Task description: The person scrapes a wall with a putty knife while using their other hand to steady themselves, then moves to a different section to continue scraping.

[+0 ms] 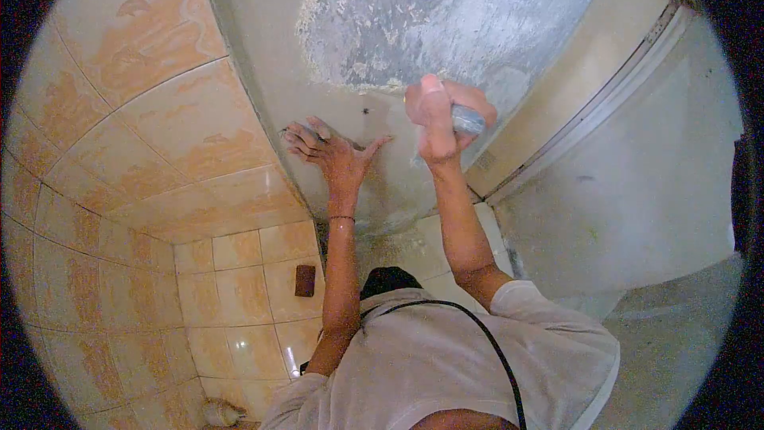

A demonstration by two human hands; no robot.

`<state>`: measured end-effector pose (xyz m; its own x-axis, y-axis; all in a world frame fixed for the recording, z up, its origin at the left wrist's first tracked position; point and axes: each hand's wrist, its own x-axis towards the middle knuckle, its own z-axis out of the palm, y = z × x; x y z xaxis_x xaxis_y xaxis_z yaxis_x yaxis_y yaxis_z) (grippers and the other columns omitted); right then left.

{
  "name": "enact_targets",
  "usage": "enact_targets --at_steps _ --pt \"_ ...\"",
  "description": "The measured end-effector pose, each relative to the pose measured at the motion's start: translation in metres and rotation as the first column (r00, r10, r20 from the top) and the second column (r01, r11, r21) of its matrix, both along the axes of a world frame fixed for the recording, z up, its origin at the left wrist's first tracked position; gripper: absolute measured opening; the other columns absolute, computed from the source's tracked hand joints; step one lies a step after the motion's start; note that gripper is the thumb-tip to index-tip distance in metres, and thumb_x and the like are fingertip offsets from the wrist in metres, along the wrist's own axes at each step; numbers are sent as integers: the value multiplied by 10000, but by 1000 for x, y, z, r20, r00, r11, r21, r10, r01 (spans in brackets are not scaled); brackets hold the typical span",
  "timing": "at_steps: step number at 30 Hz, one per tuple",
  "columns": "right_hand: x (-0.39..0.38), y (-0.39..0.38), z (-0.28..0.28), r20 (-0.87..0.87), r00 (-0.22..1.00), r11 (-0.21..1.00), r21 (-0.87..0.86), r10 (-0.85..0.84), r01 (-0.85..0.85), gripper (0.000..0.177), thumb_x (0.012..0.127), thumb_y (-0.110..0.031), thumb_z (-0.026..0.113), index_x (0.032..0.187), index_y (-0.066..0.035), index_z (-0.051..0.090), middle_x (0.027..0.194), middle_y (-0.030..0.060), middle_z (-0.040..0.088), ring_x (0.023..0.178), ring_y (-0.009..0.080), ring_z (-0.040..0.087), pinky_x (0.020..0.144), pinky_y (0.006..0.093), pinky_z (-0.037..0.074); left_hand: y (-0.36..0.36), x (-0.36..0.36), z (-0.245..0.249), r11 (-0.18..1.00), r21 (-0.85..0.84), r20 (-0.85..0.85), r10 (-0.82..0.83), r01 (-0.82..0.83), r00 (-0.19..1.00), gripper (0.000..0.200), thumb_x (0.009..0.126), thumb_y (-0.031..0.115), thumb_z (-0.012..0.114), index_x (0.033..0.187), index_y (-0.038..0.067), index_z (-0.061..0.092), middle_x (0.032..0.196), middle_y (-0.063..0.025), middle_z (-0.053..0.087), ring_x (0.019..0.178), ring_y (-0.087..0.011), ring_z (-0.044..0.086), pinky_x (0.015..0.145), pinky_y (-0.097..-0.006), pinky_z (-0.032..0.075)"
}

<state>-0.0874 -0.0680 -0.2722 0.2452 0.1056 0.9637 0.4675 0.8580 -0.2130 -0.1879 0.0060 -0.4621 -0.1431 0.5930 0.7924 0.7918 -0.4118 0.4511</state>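
My left hand (338,155) is spread against the grey wall (263,32), with its thumb out to the right. My right hand (446,115) is closed around a small grey-blue pad (468,120), held against the wall just below a rough patch (358,48). Fingers hide most of the pad, so its exact kind does not show. Pale, flaky edges surround the patch, whose surface is blotchy grey and white.
Orange-patterned tiles (167,127) cover the left side. On the right stands a pale door frame (589,95) beside a grey panel (621,199). A brown rectangular piece (305,280) shows on the lower tiles. A black cable (485,334) crosses my shirt.
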Motion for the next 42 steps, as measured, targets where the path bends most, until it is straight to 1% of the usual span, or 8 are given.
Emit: enact_targets --at_steps 10,16,18,21,25,28,30,42 --pt "-39 6 9 -233 896 910 -85 377 -405 339 922 -28 560 621 -72 411 534 -2 408 419 83 358 393 287 278 4 -2 -8 999 -35 4 -19 19 1000 1468 579 801 721 1528 -11 -51 1546 -346 -150 1418 -551 -165 1087 -717 -53" --pt "-50 33 -13 -10 964 946 190 -265 262 139 888 -119 656 792 -50 581 552 4 475 523 95 469 563 297 416 6 0 -9 985 -172 -5 -21 20 1000 1448 575 759 748 1519 -33 -13 1538 -366 -141 1426 -537 -161 1101 -704 -49" --pt "-50 24 -33 -402 840 901 -78 364 -427 154 868 -142 684 786 -49 593 629 13 536 593 86 502 596 268 419 15 3 -24 992 -109 -72 60 -68 996 1445 566 774 741 1519 -26 7 1547 -348 -143 1438 -518 -144 1109 -696 -45" --pt "-29 15 -8 166 969 975 -161 181 -154 191 869 -154 686 753 -49 575 726 32 585 695 76 542 622 262 427 11 3 -20 992 -114 -49 49 -55 998 1428 569 786 731 1521 -10 23 1557 -328 -125 1444 -511 -114 1111 -698 -40" --pt "-29 27 -23 -17 993 993 42 114 -114 186 865 -117 686 744 -41 567 703 35 584 637 86 550 568 263 428 3 3 -13 999 -38 23 20 -19 1000 1411 583 779 729 1519 -9 26 1563 -315 -104 1441 -521 -93 1112 -701 -35" --pt "11 56 -71 -394 521 482 -200 757 -853 206 845 -62 698 703 -50 549 631 29 582 526 96 536 484 292 410 11 4 -17 996 -76 0 41 -41 999 1401 586 771 735 1515 -14 40 1557 -323 -96 1438 -528 -85 1109 -706 -33" --pt "-53 36 -10 -82 996 987 151 -45 58 231 868 -69 679 697 -62 523 614 22 550 530 96 516 477 298 399 1 1 -6 990 -143 5 -3 4 1000 1409 592 762 740 1521 -15 21 1557 -332 -96 1436 -532 -99 1110 -704 -37" --pt "-53 36 -23 5 998 998 -26 -59 59 272 902 -122 594 633 -83 583 523 16 550 458 118 493 505 280 395 5 0 -13 993 -120 -17 -14 12 1000 1391 615 711 748 1526 -28 1 1549 -375 -79 1424 -556 -124 1088 -725 -58"
